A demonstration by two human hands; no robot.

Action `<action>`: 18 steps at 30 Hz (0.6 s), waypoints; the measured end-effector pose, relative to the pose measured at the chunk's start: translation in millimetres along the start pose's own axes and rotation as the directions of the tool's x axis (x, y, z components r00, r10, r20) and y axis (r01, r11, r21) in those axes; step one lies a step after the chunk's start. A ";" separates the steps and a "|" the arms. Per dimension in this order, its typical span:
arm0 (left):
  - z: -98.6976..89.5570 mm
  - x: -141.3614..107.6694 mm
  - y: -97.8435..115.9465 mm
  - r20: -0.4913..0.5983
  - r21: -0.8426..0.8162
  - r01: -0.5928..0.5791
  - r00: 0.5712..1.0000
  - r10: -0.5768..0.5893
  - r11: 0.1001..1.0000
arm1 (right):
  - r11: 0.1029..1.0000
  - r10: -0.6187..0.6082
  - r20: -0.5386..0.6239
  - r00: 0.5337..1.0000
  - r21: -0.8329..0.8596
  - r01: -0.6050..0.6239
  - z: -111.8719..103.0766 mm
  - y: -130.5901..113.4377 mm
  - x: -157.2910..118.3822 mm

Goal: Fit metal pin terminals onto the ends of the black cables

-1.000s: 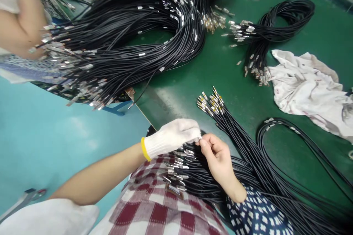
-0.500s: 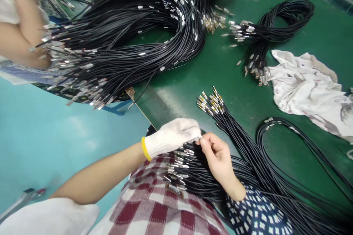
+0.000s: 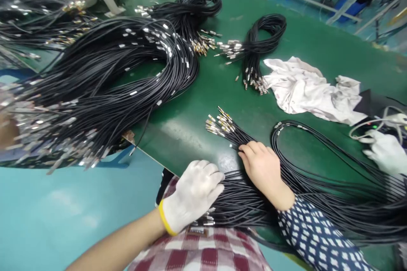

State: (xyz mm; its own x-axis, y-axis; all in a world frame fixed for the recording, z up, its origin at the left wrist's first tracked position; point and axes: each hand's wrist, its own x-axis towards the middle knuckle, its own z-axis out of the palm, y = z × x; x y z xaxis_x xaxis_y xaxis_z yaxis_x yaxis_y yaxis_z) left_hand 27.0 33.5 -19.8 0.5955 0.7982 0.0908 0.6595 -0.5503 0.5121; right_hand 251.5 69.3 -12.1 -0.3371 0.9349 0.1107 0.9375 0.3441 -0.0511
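Note:
My left hand, in a white knitted glove with a yellow cuff, rests on the left end of a near bundle of black cables. Its fingers curl over the cables and hide most of their metal connectors, though a few silver ones show below the palm. My right hand, bare below a dark patterned sleeve, is wrapped over another bundle of black cables, just behind its connectors. These connectors are silver with yellow parts and fan out on the green table.
A large looped cable bundle covers the left of the table; another person's hand is at its connectors. Smaller coils and a crumpled white cloth lie farther back. On the right, another person's gloved hand is beside the cables.
My hands have parted from a pinch together. The left has moved down and left onto the near cables; the right has shifted onto the yellow-ended bundle. The view has turned right.

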 end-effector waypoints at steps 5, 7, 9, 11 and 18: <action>7.8 -8.4 -0.1 -0.200 -0.097 0.123 0.970 -0.140 0.988 | 0.994 -0.094 0.047 0.994 0.054 0.091 2.7 -19.1 -11.6; 9.1 -10.6 -1.9 -0.289 -0.119 0.164 0.938 -0.193 0.979 | 0.985 -0.114 0.101 0.988 0.139 0.100 -1.1 -26.5 -23.1; 8.1 -10.7 -2.9 -0.279 -0.104 0.124 0.949 -0.148 0.987 | 0.970 -0.137 0.179 0.974 0.222 0.096 -7.9 -28.3 -30.7; 4.9 -8.7 -3.2 -0.190 -0.081 0.034 0.981 -0.049 0.996 | 0.941 -0.215 0.273 0.938 0.316 0.123 -15.7 -23.6 -29.6; -5.0 -4.3 -5.4 -0.033 -0.136 -0.202 0.979 0.200 0.970 | 0.986 0.098 0.055 0.994 0.129 -0.104 -10.2 7.6 17.0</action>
State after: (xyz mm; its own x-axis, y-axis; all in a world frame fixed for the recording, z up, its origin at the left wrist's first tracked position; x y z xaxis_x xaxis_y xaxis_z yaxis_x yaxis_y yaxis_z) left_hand 18.6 34.3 -18.8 0.6996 0.6800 0.2196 0.4568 -0.6619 0.5944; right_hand 253.8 86.9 -0.6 -0.2479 0.9675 0.0506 0.9486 0.2531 -0.1902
